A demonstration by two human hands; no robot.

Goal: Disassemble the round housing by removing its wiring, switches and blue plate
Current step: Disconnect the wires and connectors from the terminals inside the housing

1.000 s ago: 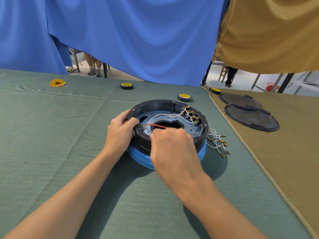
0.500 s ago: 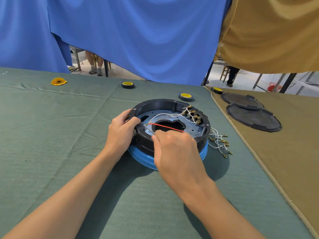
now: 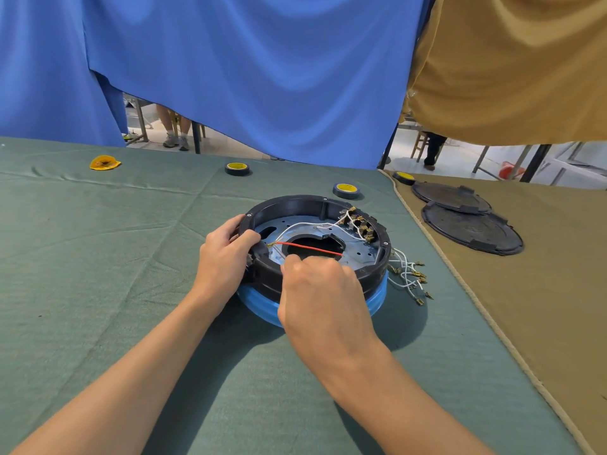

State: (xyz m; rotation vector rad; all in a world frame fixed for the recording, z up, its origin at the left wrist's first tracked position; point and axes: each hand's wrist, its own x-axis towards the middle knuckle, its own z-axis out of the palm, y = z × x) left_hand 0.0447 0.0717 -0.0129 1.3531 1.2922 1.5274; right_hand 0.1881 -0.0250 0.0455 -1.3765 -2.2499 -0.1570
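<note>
We lose right hand fingertips behind own knuckles; cannot tell what they pinch. Same hand covers near rim of housing and part of blue base. Left hand hides rim section under curled fingers. Forearms cut by bottom edge. Loose wires: terminals too small to tell. Curtain hides person beyond table; only legs show.
</note>
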